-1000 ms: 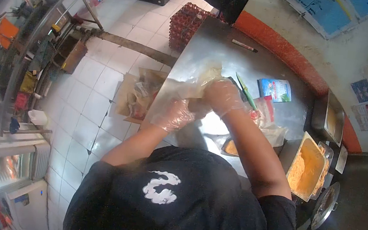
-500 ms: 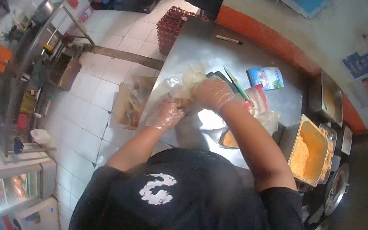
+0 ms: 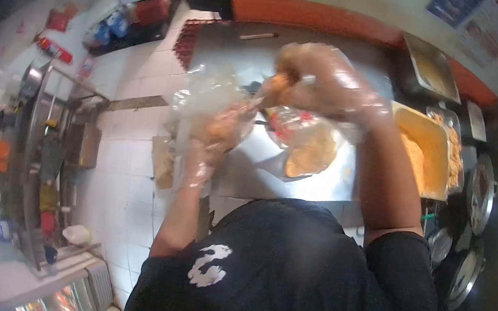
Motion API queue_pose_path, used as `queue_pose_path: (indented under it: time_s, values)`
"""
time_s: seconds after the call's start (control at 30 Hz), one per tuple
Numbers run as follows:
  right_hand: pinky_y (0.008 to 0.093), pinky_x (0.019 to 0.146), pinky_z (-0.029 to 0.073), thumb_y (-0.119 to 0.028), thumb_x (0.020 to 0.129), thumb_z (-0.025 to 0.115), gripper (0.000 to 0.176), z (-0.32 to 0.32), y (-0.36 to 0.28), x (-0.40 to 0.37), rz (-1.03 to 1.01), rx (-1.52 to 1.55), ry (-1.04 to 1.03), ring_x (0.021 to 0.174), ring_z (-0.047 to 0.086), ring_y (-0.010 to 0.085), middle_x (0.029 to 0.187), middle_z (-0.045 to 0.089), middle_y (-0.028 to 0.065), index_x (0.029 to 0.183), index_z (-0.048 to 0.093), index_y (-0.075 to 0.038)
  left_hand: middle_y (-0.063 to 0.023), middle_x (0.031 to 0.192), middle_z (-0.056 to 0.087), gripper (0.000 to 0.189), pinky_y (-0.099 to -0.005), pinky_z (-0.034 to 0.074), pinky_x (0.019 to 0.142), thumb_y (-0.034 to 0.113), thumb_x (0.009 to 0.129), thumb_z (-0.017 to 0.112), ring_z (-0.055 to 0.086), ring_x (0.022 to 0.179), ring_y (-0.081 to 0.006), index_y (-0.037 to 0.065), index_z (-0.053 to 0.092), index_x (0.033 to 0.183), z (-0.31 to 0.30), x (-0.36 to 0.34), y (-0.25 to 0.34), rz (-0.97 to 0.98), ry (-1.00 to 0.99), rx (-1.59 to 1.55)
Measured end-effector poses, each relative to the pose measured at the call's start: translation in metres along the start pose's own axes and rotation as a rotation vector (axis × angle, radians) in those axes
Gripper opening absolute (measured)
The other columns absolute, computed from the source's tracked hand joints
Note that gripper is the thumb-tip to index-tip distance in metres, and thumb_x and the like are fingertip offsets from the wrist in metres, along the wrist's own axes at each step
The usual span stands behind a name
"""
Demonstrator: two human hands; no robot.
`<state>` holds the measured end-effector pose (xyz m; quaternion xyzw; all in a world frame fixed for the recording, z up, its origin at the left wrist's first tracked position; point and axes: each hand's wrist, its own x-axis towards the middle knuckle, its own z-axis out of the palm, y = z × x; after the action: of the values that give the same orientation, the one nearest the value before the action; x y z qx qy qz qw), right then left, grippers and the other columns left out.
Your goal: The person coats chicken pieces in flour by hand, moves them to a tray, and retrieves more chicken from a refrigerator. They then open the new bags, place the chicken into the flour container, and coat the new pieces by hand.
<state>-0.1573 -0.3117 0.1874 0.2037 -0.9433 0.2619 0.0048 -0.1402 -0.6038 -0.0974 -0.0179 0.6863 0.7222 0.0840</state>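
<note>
My left hand [image 3: 221,128], in a clear plastic glove, is closed on a clear plastic bag [image 3: 204,90] that spreads out beyond it at the left side of the steel table [image 3: 246,174]. My right hand [image 3: 335,84], also gloved, is raised over the table with its fingers curled in. Something orange-brown shows at those fingertips, too blurred to name. Below the right hand lies an open plastic bag [image 3: 311,152] with orange crumbs in it and red print on its upper part.
Right of my right arm stands a deep metal pan [image 3: 438,172] of orange crumbs. Another metal pan [image 3: 432,70] is behind it, and round pots [image 3: 480,195] stand farther right. A marker [image 3: 259,36] lies by the back wall. Red egg trays [image 3: 186,45] are beyond the table's left corner.
My hands have moved apart; the right has gone up and to the right, the left has stayed low with the clear bag. The camera view has turned, and the crumb bag shows more fully.
</note>
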Motion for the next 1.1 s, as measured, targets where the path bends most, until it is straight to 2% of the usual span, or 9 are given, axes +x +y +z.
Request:
queue_pose_path:
  time_s: [0.17, 0.27, 0.4, 0.47, 0.53, 0.6, 0.73, 0.9, 1.1]
  values:
    - [0.0302, 0.075, 0.052, -0.045, 0.085, 0.084, 0.051, -0.080, 0.143, -0.176, 0.203, 0.489, 0.260, 0.089, 0.064, 0.0139, 0.096, 0.068, 0.0067, 0.104, 0.067, -0.002, -0.0204, 0.156, 0.048, 0.097, -0.0445, 0.043, 0.123, 0.012, 0.085, 0.087, 0.049, 0.145, -0.0349, -0.004, 0.031, 0.162, -0.024, -0.044, -0.001, 0.237, 0.204, 0.870]
    - [0.0279, 0.064, 0.052, -0.017, 0.087, 0.087, 0.032, -0.082, 0.202, -0.258, 0.766, 0.482, 0.337, 0.076, 0.064, 0.0131, 0.090, 0.073, 0.0057, 0.108, 0.071, 0.001, -0.0212, 0.158, 0.048, 0.089, -0.0456, 0.044, 0.122, 0.016, 0.086, 0.085, 0.050, 0.146, -0.0357, -0.004, 0.036, 0.159, 0.014, -0.077, 0.010, 0.438, 0.504, 0.523]
    - [0.0332, 0.080, 0.060, -0.011, 0.090, 0.078, 0.036, -0.039, 0.315, -0.345, 0.950, 0.614, 0.358, 0.093, 0.075, 0.0200, 0.107, 0.078, 0.0137, 0.123, 0.071, 0.002, -0.0185, 0.150, 0.056, 0.069, -0.0451, 0.045, 0.119, 0.015, 0.090, 0.081, 0.056, 0.138, -0.0322, -0.002, 0.050, 0.149, 0.148, -0.089, 0.075, 0.571, 0.291, 0.571]
    - [0.0408, 0.096, 0.059, -0.017, 0.091, 0.075, 0.043, 0.012, 0.412, -0.398, 0.618, -0.019, 0.230, 0.106, 0.076, 0.0329, 0.114, 0.078, 0.0227, 0.128, 0.068, 0.004, -0.0174, 0.146, 0.058, 0.061, -0.0449, 0.046, 0.117, 0.015, 0.092, 0.079, 0.058, 0.134, -0.0319, -0.001, 0.056, 0.145, 0.249, -0.092, 0.097, 0.659, 0.012, 0.579]
    - [0.0460, 0.098, 0.059, -0.024, 0.089, 0.076, 0.054, -0.013, 0.391, -0.380, 0.799, -0.189, -0.189, 0.114, 0.074, 0.0377, 0.124, 0.074, 0.0278, 0.133, 0.065, 0.006, -0.0198, 0.146, 0.058, 0.065, -0.0467, 0.046, 0.116, 0.023, 0.092, 0.080, 0.058, 0.134, -0.0356, -0.001, 0.055, 0.147, 0.330, -0.091, 0.094, 0.782, -0.232, 0.785]
    - [0.0497, 0.100, 0.058, -0.028, 0.088, 0.076, 0.059, -0.011, 0.388, -0.376, 0.879, -0.279, -0.412, 0.118, 0.072, 0.0414, 0.127, 0.072, 0.0313, 0.133, 0.065, 0.008, -0.0251, 0.154, 0.054, 0.073, -0.0493, 0.046, 0.117, 0.035, 0.095, 0.078, 0.054, 0.142, -0.0391, -0.003, 0.052, 0.151, 0.422, -0.086, 0.086, 0.565, -0.563, 0.678]
    - [0.0518, 0.099, 0.059, -0.029, 0.085, 0.073, 0.052, 0.061, 0.437, -0.398, 0.725, -0.400, -0.220, 0.114, 0.073, 0.0438, 0.116, 0.074, 0.0320, 0.121, 0.069, 0.009, -0.0290, 0.164, 0.045, 0.088, -0.0447, 0.044, 0.121, 0.045, 0.097, 0.071, 0.048, 0.151, -0.0390, -0.003, 0.038, 0.163, 0.561, -0.070, 0.086, -0.242, -0.792, 1.323]
    - [0.0477, 0.104, 0.057, -0.035, 0.085, 0.078, 0.059, 0.052, 0.432, -0.358, 0.592, -0.294, -0.520, 0.120, 0.071, 0.0431, 0.121, 0.073, 0.0298, 0.120, 0.069, 0.011, -0.0288, 0.161, 0.049, 0.089, -0.0425, 0.048, 0.118, 0.045, 0.095, 0.071, 0.053, 0.147, -0.0392, -0.002, 0.038, 0.164, 0.591, -0.059, 0.018, -0.183, -0.695, 1.520]
    - [0.0420, 0.110, 0.054, -0.031, 0.077, 0.091, 0.070, 0.029, 0.404, -0.358, 0.727, 0.334, -0.238, 0.120, 0.070, 0.0414, 0.126, 0.071, 0.0317, 0.130, 0.065, 0.007, -0.0300, 0.165, 0.043, 0.091, -0.0431, 0.045, 0.122, 0.024, 0.094, 0.075, 0.050, 0.150, -0.0382, 0.001, 0.029, 0.169, 0.599, -0.039, -0.013, -0.259, -0.797, 1.179]
